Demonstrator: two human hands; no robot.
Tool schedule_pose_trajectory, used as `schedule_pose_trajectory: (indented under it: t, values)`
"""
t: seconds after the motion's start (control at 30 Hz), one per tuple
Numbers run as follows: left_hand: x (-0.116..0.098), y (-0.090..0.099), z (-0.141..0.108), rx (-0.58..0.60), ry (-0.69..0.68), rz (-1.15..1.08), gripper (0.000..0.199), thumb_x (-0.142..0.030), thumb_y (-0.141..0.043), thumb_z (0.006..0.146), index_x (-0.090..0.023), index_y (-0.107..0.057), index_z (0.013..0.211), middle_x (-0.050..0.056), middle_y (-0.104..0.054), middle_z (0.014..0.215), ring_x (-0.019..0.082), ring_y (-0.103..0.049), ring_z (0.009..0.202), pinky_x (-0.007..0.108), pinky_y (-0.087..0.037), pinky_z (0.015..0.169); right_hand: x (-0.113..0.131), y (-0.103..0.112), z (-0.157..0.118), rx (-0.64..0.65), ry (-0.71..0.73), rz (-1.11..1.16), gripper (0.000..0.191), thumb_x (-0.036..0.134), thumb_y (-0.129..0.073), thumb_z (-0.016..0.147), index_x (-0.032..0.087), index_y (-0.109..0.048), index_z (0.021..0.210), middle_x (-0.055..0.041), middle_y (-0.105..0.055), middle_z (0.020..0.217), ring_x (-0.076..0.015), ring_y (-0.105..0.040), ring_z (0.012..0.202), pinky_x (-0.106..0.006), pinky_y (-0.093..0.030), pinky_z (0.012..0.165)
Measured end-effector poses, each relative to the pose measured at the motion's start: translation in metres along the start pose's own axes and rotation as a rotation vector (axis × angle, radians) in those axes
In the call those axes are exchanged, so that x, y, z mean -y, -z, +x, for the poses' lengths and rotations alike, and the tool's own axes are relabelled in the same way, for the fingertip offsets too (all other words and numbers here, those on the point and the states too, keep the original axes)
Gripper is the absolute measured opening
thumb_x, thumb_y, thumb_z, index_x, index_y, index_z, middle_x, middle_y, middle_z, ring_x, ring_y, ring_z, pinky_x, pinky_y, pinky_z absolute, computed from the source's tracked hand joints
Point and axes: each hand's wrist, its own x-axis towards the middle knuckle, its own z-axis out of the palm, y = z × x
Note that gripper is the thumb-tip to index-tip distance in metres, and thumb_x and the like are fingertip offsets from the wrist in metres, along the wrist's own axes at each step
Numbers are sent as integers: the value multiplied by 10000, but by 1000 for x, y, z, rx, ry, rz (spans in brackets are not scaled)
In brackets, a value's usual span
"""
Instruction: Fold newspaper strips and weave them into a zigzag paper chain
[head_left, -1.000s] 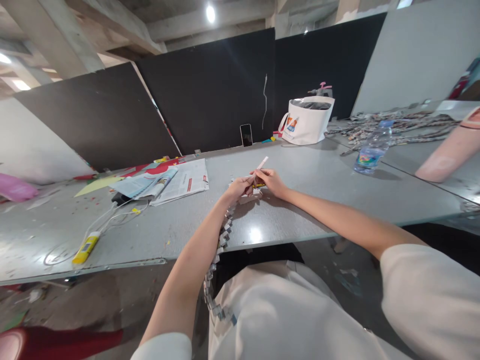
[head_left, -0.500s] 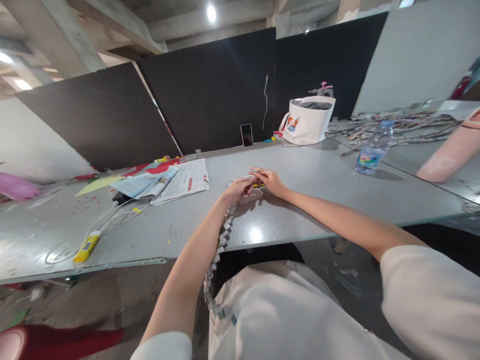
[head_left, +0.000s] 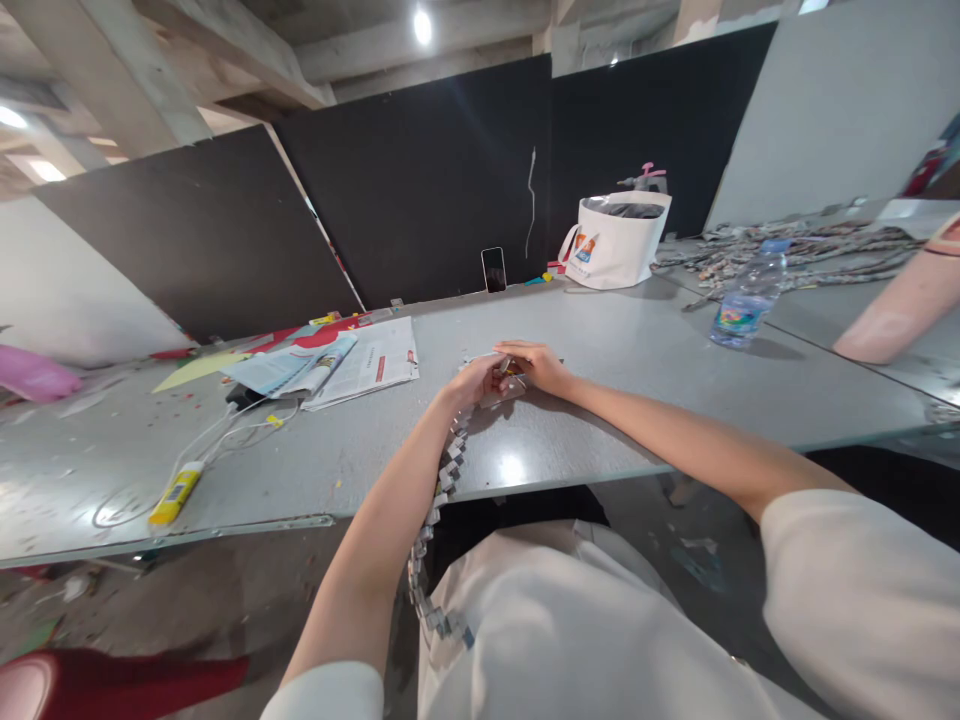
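A long zigzag chain of folded printed paper hangs from my left hand, over the table's front edge and down to my lap. My left fingers are closed around its upper end. Close against them, my right hand arches over with its fingers bent together at the same spot. Whatever sits between the right fingertips is mostly covered, so I cannot make it out. Beneath both hands lies a small pale flat piece on the grey table, and a bit of yellow shows between them.
Left of my hands lie newspaper sheets, cables and a yellow glue stick. A phone leans on the black partition. To the right stand a white bag, a water bottle, a pink tumbler and rolled paper strips.
My right hand has tipped forward and lowered over my left fingers, with its fingers drawn closer together. My left hand and the hanging chain have barely moved.
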Motion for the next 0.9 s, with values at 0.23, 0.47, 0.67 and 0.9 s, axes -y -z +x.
schedule_pose_trajectory:
  t: [0.23,0.47,0.67,0.9]
  values:
    - [5,0,1,-11,-41,49,317,-452,-615,1021,-161,-620,895,19,-590,639,134,-593,595,275,-503,645,-11,1,0,14,83,-94,341,404,-575,1013,312,-761,1283,-78,-759,1273,-286,-713,1118,-492,-547,1040]
    - [0,-1,-1,-39,-40,52,359,-490,-670,995,-143,-657,904,27,-621,649,138,-636,623,274,-527,670,1,1,0,-32,-38,-7,390,417,-631,964,229,-696,1299,-110,-768,1198,-260,-713,1051,-393,-556,937]
    - [-1,-1,-2,25,-5,83,389,-526,-700,964,-139,-691,916,49,-668,685,123,-624,613,259,-516,651,0,4,1,-24,-124,16,443,570,-521,1008,216,-696,807,-17,-608,692,-180,-556,667,-311,-458,664]
    - [1,2,0,-4,-31,115,389,-521,-712,950,-138,-708,882,63,-663,675,144,-634,634,280,-518,669,-1,4,3,-43,-143,19,453,616,-585,954,202,-673,792,-10,-611,705,-175,-539,691,-301,-423,672]
